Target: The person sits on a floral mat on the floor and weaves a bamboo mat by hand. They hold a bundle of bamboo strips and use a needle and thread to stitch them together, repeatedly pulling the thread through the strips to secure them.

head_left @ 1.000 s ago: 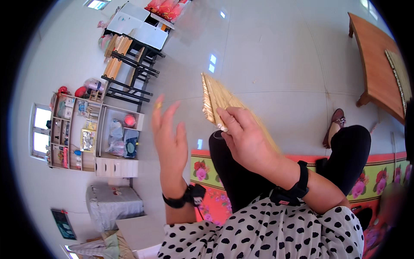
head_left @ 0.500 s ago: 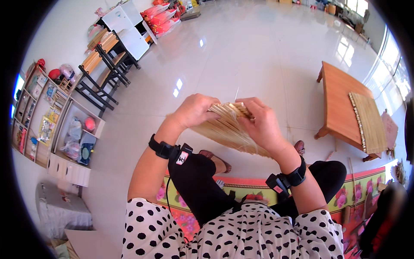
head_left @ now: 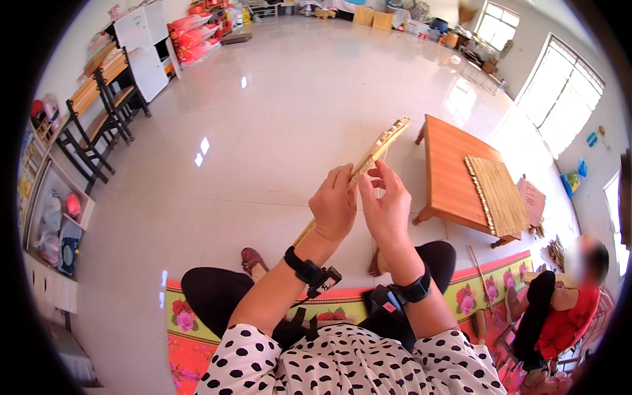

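One white wooden shelf cabinet point(head_left: 56, 286) lines the left edge; right of centre, one brown rectangular wooden table point(head_left: 451, 161) bears one flat straw mat point(head_left: 501, 197). At centre, the left hand point(head_left: 334, 203) grips one yellow straw piece point(head_left: 390, 135); the right hand point(head_left: 388, 207) is narrowed beside it, its hold unclear. The cabinet contains plastic bags point(head_left: 49, 243) and one round pink object point(head_left: 72, 205).

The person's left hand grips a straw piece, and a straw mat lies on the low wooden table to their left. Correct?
Not quite: the low wooden table is to their right, as the head view shows. The left hand grips a straw piece, and the straw mat lies on the table.
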### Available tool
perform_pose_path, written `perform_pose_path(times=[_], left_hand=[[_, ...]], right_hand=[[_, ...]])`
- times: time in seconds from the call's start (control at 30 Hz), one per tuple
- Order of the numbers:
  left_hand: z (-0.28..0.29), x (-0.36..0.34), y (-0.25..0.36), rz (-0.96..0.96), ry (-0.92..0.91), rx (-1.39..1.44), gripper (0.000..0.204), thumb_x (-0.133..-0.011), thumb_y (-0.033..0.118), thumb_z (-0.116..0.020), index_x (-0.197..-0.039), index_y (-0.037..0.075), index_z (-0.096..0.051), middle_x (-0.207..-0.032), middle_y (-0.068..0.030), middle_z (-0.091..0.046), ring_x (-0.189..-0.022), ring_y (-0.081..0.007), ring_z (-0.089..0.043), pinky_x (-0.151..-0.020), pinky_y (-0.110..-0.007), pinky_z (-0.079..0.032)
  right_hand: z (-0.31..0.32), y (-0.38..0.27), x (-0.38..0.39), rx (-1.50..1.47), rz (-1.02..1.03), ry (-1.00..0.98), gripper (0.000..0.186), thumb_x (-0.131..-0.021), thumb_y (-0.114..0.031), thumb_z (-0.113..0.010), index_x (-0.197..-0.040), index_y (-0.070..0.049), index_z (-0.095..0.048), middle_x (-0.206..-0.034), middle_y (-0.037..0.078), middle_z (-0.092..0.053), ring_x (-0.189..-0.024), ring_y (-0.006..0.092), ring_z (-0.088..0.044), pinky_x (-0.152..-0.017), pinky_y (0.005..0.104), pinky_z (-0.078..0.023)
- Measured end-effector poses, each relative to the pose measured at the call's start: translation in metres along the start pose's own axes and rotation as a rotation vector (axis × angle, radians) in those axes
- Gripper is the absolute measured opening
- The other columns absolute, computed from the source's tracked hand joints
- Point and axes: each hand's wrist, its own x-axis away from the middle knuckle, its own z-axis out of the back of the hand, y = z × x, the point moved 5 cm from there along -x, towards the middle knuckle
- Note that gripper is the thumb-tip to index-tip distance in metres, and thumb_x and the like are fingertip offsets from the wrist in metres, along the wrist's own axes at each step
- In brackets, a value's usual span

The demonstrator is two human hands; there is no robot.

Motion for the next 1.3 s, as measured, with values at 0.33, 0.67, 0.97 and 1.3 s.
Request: perform_pose_path(times=[0.33,0.67,0.97,1.3], left_hand=[[-0.005,0.068,0.037,-0.134,-0.167,-0.079,0.044,-0.078,0.009,-0.063,-0.121,-0.002,-0.056,-0.099,-0.0124,-0.063,-0.082,-0.0291,-0.065,-0.065,-0.035,-0.054],[0.018,0.116,0.087,-0.224,-0.535,0.083,0.058,-0.079,0.005,-0.056,-0.132,-0.015,-0.042,-0.119,-0.0262,-0.050,-0.107,-0.0364,-0.055,-0.083,-0.040,-0.053],[0.066,0.058,0.079,-0.398,-0.748,0.051,0.045,-0.077,0.006,-0.067,-0.120,0.001,-0.057,-0.124,-0.0198,-0.053,-0.094,-0.0324,-0.064,-0.071,-0.037,-0.055],[0.277,-0.096,0.028,-0.256,-0.213,-0.647,0.030,-0.089,0.003,-0.052,-0.117,0.007,-0.064,-0.117,-0.0072,-0.064,-0.096,-0.0168,-0.063,-0.079,-0.026,-0.048]], right_hand=[[0.037,0.028,0.061,-0.065,-0.152,-0.020,0.041,-0.088,-0.014,-0.064,-0.121,0.008,-0.053,-0.100,0.016,-0.062,-0.082,0.0207,-0.064,-0.072,0.0335,-0.052],[0.101,0.023,0.080,-0.094,-0.434,-0.092,0.031,-0.098,-0.021,-0.056,-0.100,0.009,-0.062,-0.079,0.005,-0.063,-0.070,0.0089,-0.057,-0.062,0.0236,-0.048],[0.104,0.019,0.052,0.331,-0.056,-0.073,0.016,-0.088,-0.013,-0.066,-0.085,0.003,-0.066,-0.063,0.014,-0.060,-0.050,0.0214,-0.059,-0.050,0.0301,-0.045],[0.095,0.023,0.035,0.405,-0.005,0.015,0.021,-0.088,-0.017,-0.066,-0.077,0.001,-0.064,-0.054,0.013,-0.053,-0.045,0.0248,-0.052,-0.048,0.0337,-0.042]])
